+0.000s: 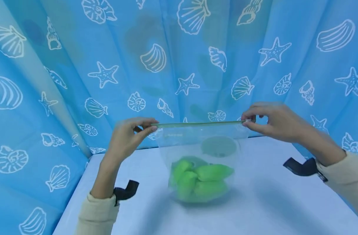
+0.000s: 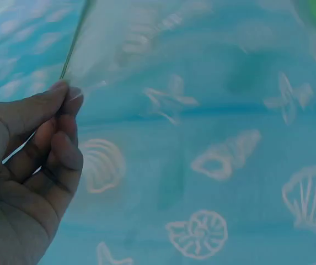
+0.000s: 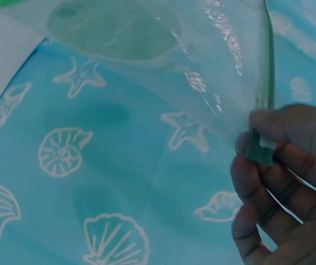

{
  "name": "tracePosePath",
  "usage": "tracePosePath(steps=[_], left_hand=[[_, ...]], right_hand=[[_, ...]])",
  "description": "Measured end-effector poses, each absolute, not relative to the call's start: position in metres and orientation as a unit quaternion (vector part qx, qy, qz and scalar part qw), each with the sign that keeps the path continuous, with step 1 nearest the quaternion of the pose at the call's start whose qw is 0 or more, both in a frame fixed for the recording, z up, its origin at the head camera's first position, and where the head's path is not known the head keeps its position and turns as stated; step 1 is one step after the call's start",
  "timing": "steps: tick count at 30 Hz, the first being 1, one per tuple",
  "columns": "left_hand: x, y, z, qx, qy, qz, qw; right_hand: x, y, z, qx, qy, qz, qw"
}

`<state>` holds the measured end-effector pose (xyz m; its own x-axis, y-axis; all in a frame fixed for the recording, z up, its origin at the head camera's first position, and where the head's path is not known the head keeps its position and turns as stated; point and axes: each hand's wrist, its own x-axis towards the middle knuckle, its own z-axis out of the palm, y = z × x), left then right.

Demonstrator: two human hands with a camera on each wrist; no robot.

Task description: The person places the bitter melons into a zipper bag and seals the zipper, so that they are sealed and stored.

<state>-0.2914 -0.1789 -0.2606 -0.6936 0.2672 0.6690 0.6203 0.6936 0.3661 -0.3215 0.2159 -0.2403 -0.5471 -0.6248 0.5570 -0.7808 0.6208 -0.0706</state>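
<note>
A clear zip bag (image 1: pixel 179 147) with a green zip strip along its top hangs between both hands in the head view. Several green, elongated fruit-like pieces (image 1: pixel 209 172) lie at its bottom; their exact kind is hard to tell through the film. My left hand (image 1: pixel 127 137) pinches the top left corner between thumb and forefinger. At the top right corner my right hand (image 1: pixel 273 120) pinches the end of the strip. The right wrist view shows that strip end (image 3: pixel 261 153) between thumb and fingers. A grey-green oval (image 1: pixel 218 146) shows on the bag's side.
Under the bag is a white table (image 1: pixel 255 202), with shadows on it. A blue curtain (image 1: pixel 167 39) printed with white shells and starfish hangs behind and at both sides. Black straps (image 1: pixel 301 166) are worn on the wrists.
</note>
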Motion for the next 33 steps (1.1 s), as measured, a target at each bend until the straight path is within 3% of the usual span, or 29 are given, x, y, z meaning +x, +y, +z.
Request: tracePosePath(steps=[8, 14, 17, 22, 33], left_hand=[[-0.382, -0.174, -0.246, -0.222, -0.900, -0.227, 0.299], [-0.411, -0.178, -0.241, -0.208, -0.891, -0.236, 0.327], [-0.401, -0.181, -0.259, -0.221, -0.883, -0.242, 0.335], [-0.353, -0.189, -0.313, -0.264, -0.876, -0.247, 0.318], [-0.245, -0.189, -0.372, -0.246, -0.910, -0.249, 0.223]], right_hand=[[-0.398, 0.193, -0.236, 0.326, -0.904, 0.169, 0.221], [-0.433, 0.182, -0.241, 0.315, -0.885, 0.177, 0.294], [-0.431, 0.184, -0.256, 0.335, -0.874, 0.173, 0.305], [-0.400, 0.196, -0.301, 0.411, -0.860, 0.182, 0.244], [-0.311, 0.212, -0.362, 0.422, -0.872, 0.178, 0.170]])
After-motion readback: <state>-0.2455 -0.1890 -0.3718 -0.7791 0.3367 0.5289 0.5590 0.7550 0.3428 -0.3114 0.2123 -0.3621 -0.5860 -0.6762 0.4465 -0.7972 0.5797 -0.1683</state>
